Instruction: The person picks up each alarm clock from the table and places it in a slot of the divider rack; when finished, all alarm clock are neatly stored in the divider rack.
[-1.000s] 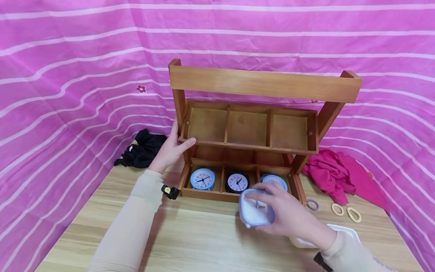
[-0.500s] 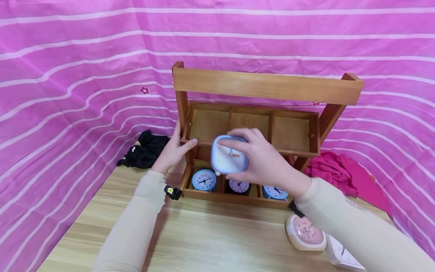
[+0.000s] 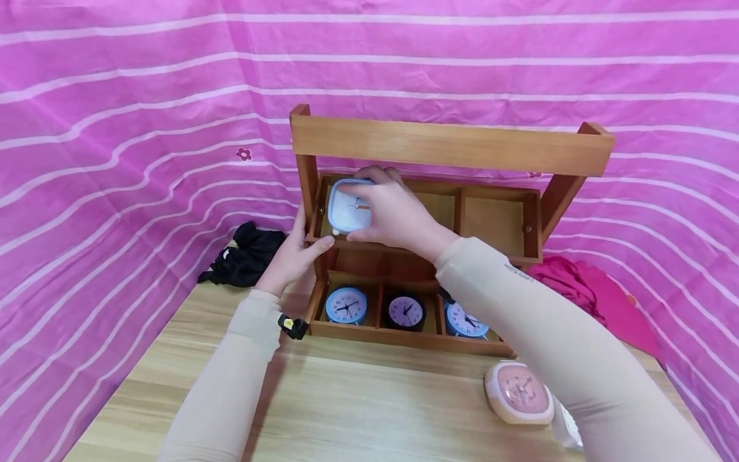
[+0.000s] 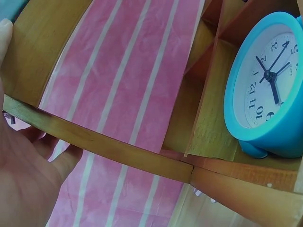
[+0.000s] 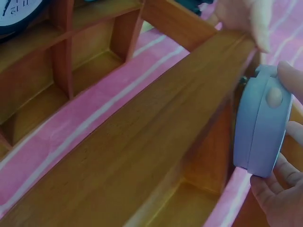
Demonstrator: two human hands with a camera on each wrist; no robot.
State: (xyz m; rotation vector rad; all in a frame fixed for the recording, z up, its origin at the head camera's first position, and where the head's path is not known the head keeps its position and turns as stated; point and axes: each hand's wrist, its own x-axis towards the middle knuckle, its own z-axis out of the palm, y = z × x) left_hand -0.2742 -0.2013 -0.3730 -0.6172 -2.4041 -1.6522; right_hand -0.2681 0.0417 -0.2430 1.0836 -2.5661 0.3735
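Observation:
A two-tier wooden rack (image 3: 450,142) with divided trays stands on the table. My left hand (image 3: 288,258) grips its left side, thumb on the upper tray's front corner; in the left wrist view the fingers go behind the wooden side post (image 4: 99,138). With my right hand (image 3: 401,212) I hold a light blue, rounded-square alarm clock (image 3: 348,213) at the upper tray's left compartment. From the right wrist view the clock (image 5: 261,125) is seen edge-on between thumb and fingers. Whether it touches the compartment floor cannot be told.
In the lower tray sit a round blue clock (image 3: 346,306), a round black-rimmed clock (image 3: 405,311) and another blue clock (image 3: 464,321). A pink clock (image 3: 521,393) lies at front right, beside a white one (image 3: 568,427). Black cloth (image 3: 245,256) and magenta cloth (image 3: 612,301) flank the rack.
My right hand has carried the light blue clock from in front of the lower tray up and leftward to the upper left compartment. The left hand keeps its grip on the rack.

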